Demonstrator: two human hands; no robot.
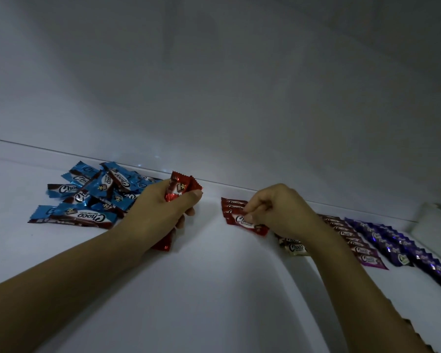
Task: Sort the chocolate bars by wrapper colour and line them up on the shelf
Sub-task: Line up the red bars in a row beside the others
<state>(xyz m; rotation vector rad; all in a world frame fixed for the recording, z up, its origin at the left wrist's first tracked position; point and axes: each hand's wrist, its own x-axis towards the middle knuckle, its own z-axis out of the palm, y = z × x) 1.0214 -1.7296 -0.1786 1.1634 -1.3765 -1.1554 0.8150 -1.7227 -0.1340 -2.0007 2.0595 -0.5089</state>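
Red foil-wrapped chocolate bars (180, 191) are bunched in the left hand (161, 212), whose fingers curl round them just above the white shelf (214, 289). The right hand (275, 207) pinches the front bar of a short red row (236, 212) lying on the shelf. A heap of blue-wrapped bars (92, 197) lies to the left, and cream bars (297, 248), a maroon row (354, 240) and purple rows (392, 244) lie to the right.

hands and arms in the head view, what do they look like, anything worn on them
Two bare human arms. The left hand and right hand wear no gloves. The left forearm and right forearm are uncovered, with no sleeves in view. No watch, bracelet or ring shows. The dim light hides finer detail.
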